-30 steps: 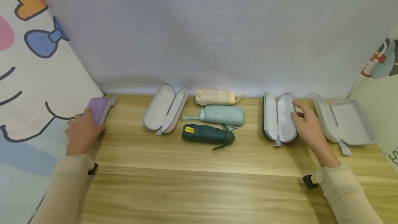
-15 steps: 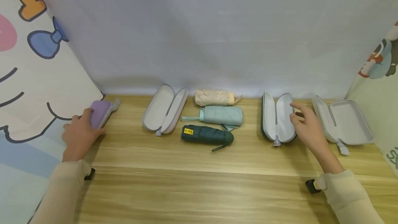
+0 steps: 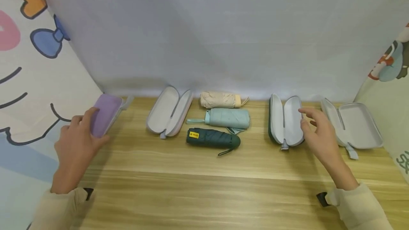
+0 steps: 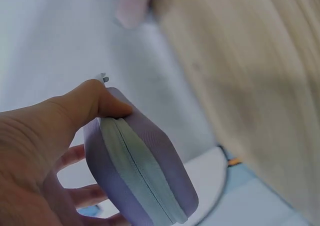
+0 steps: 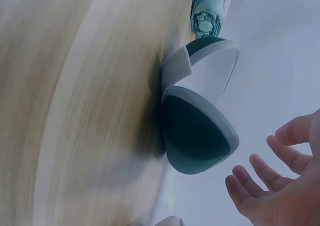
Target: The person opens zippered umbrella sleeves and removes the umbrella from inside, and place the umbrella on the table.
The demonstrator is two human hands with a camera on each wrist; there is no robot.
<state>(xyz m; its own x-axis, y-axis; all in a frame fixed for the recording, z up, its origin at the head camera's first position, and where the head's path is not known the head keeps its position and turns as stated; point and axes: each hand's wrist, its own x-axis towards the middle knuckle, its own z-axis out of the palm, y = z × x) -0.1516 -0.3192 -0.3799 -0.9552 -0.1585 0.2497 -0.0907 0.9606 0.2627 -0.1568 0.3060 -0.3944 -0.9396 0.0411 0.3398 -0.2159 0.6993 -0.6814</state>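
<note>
At the left end of the table, my left hand [image 3: 78, 144] grips a purple zip case [image 3: 107, 113], raised off the wood. The left wrist view shows its grey zip band [image 4: 137, 171] closed, the thumb pressed near one end and the other fingers behind. My right hand [image 3: 322, 141] hovers beside an opened dark green case [image 3: 294, 123] with a pale lining. In the right wrist view its fingers [image 5: 270, 173] are loosely bent, apart from the green shell [image 5: 192, 131], holding nothing.
Between the hands lie folded umbrellas: beige [image 3: 218, 100], light teal [image 3: 228, 118] and dark green [image 3: 209, 138]. An opened pink-edged case [image 3: 164, 111] is left of them. Another opened pale case [image 3: 361, 123] lies far right. Cloth walls [image 3: 207, 45] stand behind and at both sides.
My left hand has lifted the purple case and drawn it slightly up and toward me. The right hand has shifted a little back from the green case, fingers still loose.
</note>
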